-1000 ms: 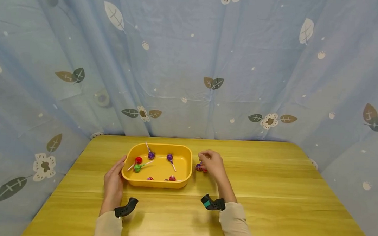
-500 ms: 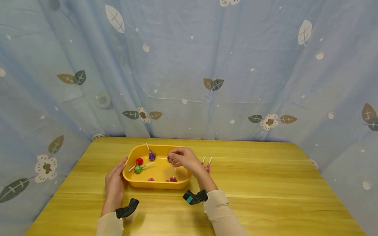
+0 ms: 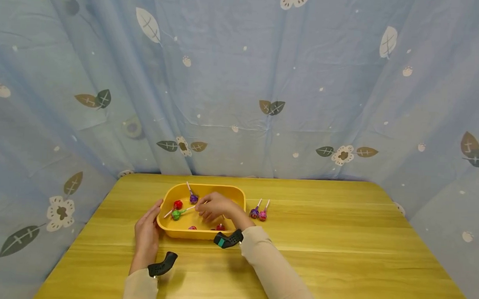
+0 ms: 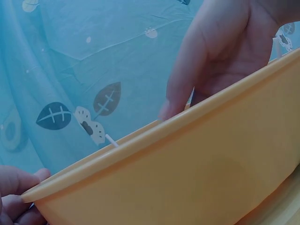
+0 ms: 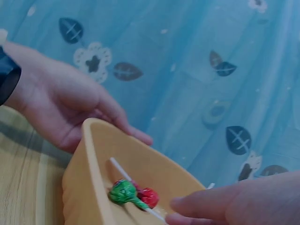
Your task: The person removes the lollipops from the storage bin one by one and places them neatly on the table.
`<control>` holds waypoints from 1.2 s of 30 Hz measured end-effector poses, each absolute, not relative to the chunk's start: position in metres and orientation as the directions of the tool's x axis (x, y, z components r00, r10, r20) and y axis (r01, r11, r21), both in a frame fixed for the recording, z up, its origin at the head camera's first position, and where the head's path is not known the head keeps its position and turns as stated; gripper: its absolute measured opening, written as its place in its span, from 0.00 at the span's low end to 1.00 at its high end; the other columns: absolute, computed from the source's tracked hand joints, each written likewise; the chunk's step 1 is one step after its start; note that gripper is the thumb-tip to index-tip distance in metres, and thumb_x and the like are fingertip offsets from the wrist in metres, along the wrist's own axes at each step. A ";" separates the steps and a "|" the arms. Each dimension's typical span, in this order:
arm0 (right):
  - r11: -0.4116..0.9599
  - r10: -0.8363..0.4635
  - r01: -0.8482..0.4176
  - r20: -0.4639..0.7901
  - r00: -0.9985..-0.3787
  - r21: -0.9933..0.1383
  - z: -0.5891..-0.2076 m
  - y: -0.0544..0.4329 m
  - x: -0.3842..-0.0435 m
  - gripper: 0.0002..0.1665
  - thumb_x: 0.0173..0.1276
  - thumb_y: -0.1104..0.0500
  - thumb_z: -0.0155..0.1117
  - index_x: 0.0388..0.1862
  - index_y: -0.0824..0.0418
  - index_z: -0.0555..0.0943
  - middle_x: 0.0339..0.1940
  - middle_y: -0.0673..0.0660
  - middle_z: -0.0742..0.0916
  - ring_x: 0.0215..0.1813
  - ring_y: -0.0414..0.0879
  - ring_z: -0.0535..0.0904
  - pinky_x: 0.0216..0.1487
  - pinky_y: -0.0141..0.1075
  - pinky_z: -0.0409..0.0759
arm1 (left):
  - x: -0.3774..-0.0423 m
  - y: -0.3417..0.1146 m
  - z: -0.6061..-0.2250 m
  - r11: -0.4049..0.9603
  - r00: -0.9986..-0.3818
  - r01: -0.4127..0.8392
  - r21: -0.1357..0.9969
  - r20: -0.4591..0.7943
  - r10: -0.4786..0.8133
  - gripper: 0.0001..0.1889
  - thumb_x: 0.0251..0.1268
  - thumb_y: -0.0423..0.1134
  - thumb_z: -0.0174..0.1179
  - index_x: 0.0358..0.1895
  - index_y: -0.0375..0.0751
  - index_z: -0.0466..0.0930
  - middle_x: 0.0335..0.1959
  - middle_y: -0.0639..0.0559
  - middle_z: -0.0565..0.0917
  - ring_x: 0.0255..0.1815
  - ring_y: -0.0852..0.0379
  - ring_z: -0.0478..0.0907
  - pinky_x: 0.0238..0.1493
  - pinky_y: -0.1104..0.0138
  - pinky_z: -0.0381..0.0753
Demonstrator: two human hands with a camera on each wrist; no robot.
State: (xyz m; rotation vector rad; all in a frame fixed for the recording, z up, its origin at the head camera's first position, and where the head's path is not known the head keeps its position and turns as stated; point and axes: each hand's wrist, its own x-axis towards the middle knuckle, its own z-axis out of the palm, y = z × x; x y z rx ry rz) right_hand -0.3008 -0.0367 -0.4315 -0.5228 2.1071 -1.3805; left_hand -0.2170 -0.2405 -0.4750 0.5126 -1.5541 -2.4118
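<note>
My left hand (image 3: 146, 234) grips the left end of a yellow plastic box (image 3: 187, 233), its thumb over the rim and its palm against the outer wall. Inside, at the left, lie a green lollipop (image 5: 123, 191) and a red lollipop (image 5: 149, 197). My right hand (image 3: 218, 207) reaches down into the box with fingers extended, fingertips right at the end of the green lollipop's white stick. Against the back wall leans a purple lollipop (image 3: 194, 199), its stick above the rim. A red-wrapped lollipop (image 3: 220, 227) sits near the front wall, partly hidden.
Right of the box, a purple lollipop (image 3: 254, 213) and a pink lollipop (image 3: 262, 215) lie side by side on the wooden table (image 3: 339, 243), sticks pointing back. A blue patterned curtain (image 3: 234, 78) hangs behind the table.
My right hand has left the lollipops on the table and moved left into the box, past the middle purple lollipop, which it now covers. My left hand stays on the box.
</note>
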 end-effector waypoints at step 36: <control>0.556 -0.676 -0.172 -0.322 -0.663 -0.813 -0.445 -0.066 -0.287 0.08 0.68 0.64 0.63 0.41 0.61 0.88 0.28 0.51 0.84 0.23 0.42 0.70 0.22 0.30 0.70 | -0.219 -0.242 -0.477 -0.425 -0.902 0.016 0.905 -0.170 -0.396 0.22 0.77 0.38 0.47 0.70 0.36 0.66 0.72 0.49 0.65 0.72 0.60 0.57 0.68 0.70 0.60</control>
